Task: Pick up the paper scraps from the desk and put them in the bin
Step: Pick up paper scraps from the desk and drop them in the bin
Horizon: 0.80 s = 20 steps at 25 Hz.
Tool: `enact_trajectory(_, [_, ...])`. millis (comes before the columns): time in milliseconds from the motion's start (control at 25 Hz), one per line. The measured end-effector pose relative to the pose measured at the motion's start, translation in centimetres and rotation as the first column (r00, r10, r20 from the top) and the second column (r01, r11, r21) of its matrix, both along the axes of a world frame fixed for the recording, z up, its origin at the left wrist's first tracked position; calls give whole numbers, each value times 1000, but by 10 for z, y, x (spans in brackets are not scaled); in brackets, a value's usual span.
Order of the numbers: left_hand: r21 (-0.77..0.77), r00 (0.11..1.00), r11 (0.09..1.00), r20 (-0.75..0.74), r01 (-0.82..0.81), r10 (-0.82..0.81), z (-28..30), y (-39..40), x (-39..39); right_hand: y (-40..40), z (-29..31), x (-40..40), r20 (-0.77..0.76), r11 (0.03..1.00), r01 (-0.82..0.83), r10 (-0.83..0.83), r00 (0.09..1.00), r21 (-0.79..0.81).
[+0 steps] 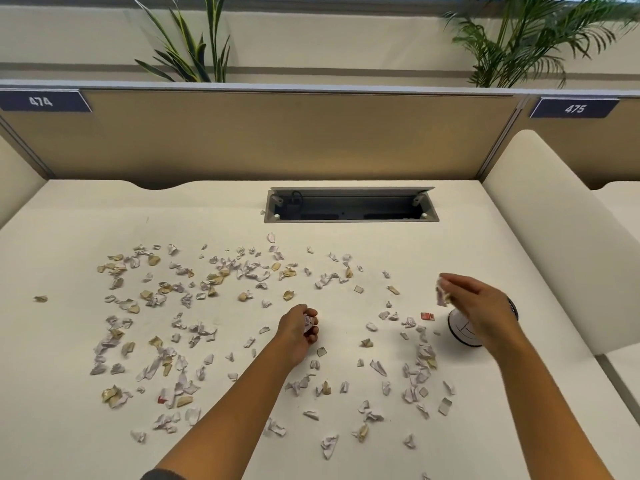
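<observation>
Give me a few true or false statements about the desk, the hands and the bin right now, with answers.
1. The left hand grips paper scraps. True.
2. The right hand is empty. False: its fingers pinch scraps.
3. The white bin stands on the desk beneath the right hand. True.
4. The desk's cable tray is shut. False: it is open.
5. Most scraps are already cleared. False: many still litter the desk.

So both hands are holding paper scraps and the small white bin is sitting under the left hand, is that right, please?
Not quite: the small white bin sits under the right hand, not the left hand, as the head view shows. Both hands do hold paper scraps.
</observation>
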<state>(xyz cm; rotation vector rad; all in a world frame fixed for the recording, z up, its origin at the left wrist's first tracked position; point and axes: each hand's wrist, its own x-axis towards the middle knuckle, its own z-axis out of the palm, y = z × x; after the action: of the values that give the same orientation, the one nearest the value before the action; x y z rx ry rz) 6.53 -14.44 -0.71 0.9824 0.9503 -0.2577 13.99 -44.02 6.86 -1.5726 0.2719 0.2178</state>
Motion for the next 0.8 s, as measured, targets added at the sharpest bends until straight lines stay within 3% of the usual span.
enact_trajectory(160, [19,1000,1000,-5,0,0,3,-5,-2,-44,7,2,54,981,114,-107,993,-158])
enact_trajectory(320, [26,1000,1000,-8,12,-12,5,-15,-4,-63,5,3,40,872,125,-121,992,-472])
enact_trajectory(480, [26,1000,1000,-17,17,-17,10,-26,-5,-65,6,6,11,848,80,-88,996,-523])
enact_trajectory(600, [-1,1000,1000,-4,5,-5,18,-33,-6,-58,7,3,110,785,149,-103,989,-601])
enact_trajectory(680, [-3,1000,1000,0,12,-12,25,-38,-6,-42,7,-2,173,836,174,-96,980,-520])
enact_trajectory(800, [3,1000,1000,0,19,-19,39,-48,-3,3,2,-17,135,985,88,-68,989,-148])
